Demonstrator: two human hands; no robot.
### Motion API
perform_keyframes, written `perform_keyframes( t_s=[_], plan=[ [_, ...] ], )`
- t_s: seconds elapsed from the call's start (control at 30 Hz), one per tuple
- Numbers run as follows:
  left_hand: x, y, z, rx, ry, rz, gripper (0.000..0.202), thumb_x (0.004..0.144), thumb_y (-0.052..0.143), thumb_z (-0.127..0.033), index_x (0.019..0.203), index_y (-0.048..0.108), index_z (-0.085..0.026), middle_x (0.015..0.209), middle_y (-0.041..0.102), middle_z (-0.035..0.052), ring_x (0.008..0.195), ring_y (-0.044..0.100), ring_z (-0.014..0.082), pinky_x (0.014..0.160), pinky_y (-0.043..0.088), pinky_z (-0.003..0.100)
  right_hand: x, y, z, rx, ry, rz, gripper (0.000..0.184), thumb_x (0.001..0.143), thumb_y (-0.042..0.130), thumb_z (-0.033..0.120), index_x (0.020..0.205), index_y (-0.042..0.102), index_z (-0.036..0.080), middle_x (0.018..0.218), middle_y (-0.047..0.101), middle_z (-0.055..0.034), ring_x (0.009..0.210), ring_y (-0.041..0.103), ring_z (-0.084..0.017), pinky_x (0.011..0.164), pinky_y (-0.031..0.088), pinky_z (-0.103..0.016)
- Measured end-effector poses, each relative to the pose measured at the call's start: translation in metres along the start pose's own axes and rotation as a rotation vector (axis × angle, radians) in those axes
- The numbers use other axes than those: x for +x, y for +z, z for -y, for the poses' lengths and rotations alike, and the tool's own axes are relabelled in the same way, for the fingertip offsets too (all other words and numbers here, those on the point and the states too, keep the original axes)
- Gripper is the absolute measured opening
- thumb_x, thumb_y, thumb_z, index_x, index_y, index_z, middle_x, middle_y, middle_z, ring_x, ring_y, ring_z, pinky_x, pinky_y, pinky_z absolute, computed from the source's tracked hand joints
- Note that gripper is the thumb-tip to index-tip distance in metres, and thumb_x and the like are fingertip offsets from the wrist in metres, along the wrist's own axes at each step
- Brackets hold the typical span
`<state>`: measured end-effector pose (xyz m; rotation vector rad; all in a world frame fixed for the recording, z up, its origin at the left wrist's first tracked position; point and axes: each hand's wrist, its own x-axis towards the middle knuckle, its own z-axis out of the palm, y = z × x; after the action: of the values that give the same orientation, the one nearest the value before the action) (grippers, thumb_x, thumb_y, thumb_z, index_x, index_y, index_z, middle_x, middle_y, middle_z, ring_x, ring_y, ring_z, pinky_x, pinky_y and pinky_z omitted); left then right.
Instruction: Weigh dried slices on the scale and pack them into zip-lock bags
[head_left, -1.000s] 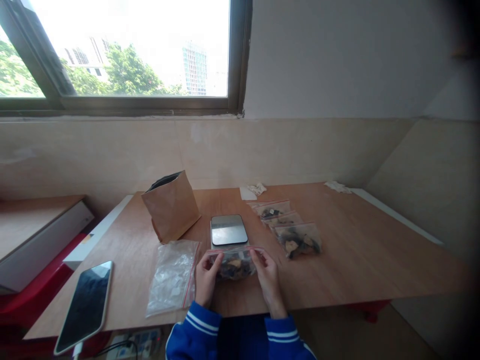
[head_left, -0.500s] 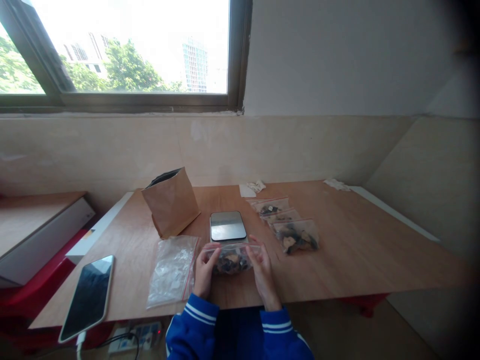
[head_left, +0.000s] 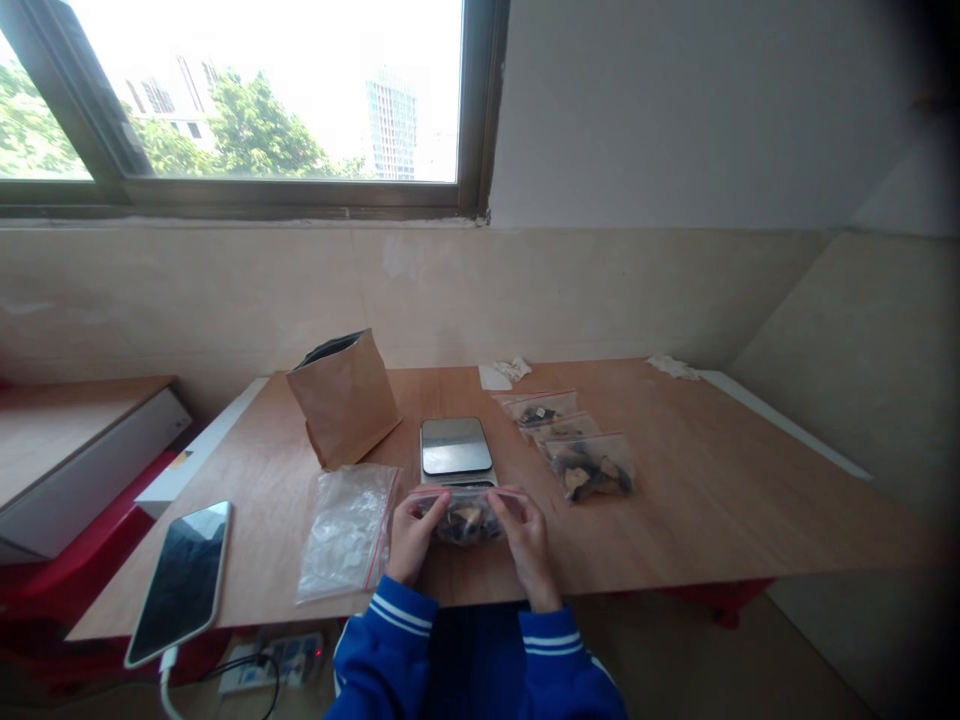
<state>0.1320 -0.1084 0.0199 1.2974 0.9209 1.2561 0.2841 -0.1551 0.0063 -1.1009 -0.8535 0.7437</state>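
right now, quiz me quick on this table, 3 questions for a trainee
1. True or false: the left hand and the right hand both hold the zip bag of dark chunks.
2. What lies between the phone and the held bag? A) a brown paper bag B) a flat clear zip bag C) a kitchen scale
3. Fill in: ___ filled zip bags lie to the right of the kitchen scale.

Key: 1 true; 2 B; 3 three
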Motion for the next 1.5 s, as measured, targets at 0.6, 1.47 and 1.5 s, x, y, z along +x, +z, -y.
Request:
perform_keyframes(
  t_s=[0.6, 1.47, 1.5],
  plan=[
    [-0.001, 0.000, 0.000, 0.001, -0.011, 0.086, 0.020, 0.070, 0.073, -0.032, 0.078, 0.073, -0.014, 0.086, 0.068, 0.0068, 0.086, 0.062, 0.0197, 0.080, 0.048, 0.029, -0.002, 0.005, 0.003, -0.001, 0.047, 0.172, 0.024, 0.078, 0.067, 0.038, 0.087, 0.071, 0.017, 0.089, 0.073, -0.0064, 0.088, 0.067, -0.022, 0.085, 0.051, -0.035],
    [-0.005, 0.007, -0.006, -0.085, -0.078, 0.110, 0.019, 0.071, 0.073, -0.031, 0.078, 0.071, -0.014, 0.078, 0.068, 0.0047, 0.076, 0.062, 0.0157, 0.072, 0.046, 0.025, -0.005, 0.018, 0.004, -0.064, -0.041, 0.157, 0.015, 0.079, 0.065, 0.033, 0.081, 0.067, 0.018, 0.078, 0.067, -0.0026, 0.077, 0.064, -0.018, 0.073, 0.051, -0.029],
    [-0.006, 0.007, -0.007, -0.073, -0.074, 0.116, 0.019, 0.071, 0.073, -0.032, 0.077, 0.071, -0.014, 0.077, 0.068, 0.0045, 0.076, 0.061, 0.0155, 0.072, 0.046, 0.024, -0.005, 0.020, 0.002, -0.069, -0.053, 0.134, 0.015, 0.079, 0.065, 0.032, 0.079, 0.067, 0.018, 0.077, 0.067, -0.0025, 0.076, 0.064, -0.017, 0.072, 0.051, -0.029]
  ],
)
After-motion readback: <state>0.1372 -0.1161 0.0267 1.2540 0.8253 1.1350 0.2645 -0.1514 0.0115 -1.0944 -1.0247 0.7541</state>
